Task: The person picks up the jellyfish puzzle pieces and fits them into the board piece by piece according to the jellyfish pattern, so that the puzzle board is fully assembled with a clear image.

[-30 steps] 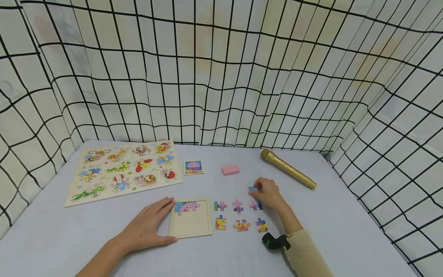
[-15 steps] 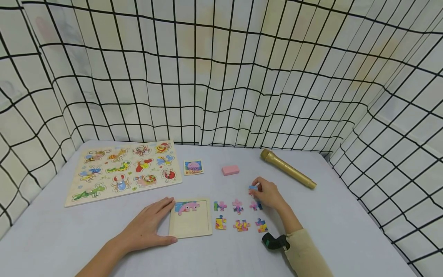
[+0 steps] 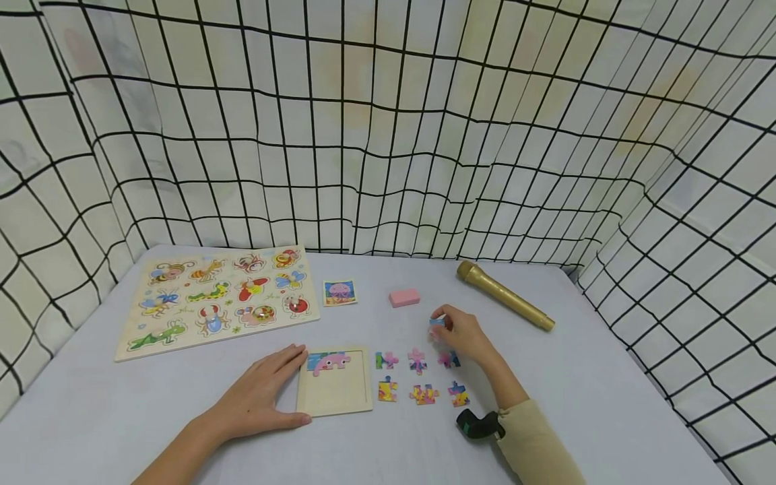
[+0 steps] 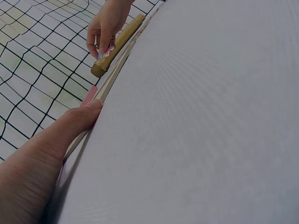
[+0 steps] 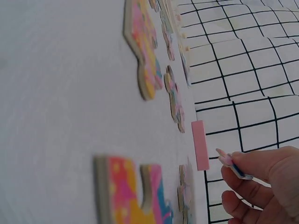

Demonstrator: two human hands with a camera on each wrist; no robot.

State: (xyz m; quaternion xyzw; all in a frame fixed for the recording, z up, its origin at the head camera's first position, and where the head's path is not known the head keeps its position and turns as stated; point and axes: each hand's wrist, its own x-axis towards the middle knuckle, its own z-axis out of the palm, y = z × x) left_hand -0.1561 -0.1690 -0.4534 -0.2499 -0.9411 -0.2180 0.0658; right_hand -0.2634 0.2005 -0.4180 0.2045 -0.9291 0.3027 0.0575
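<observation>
As I view the white-covered worktop (image 3: 388, 451) from the head camera, the left hand (image 3: 257, 394) rests along the left side of a square wooden puzzle tray (image 3: 333, 394), its fingers extended to the upper left corner and its thumb spread apart at the lower left corner. A pink-and-blue puzzle section (image 3: 330, 362) lies inside the tray, at its upper left. The right hand (image 3: 465, 335) pinches a puzzle piece (image 3: 436, 324) between thumb and fingers; from the right wrist I see this piece raised clear of the worktop. To the right of the tray, six loose pieces lie flat in two rows of three: the far row (image 3: 417, 362), mainly pink, and the near row (image 3: 423, 395), with more yellow. Farther back I note, from left to right, a wooden insect board (image 3: 227, 311), a small picture card (image 3: 340, 293), a pink block (image 3: 404, 298) and a gold microphone (image 3: 506, 296), lying obliquely. A black device (image 3: 475, 425) sits at the right wrist, beside a beige sleeve (image 3: 536, 441). Black netting stands behind the worktop.
</observation>
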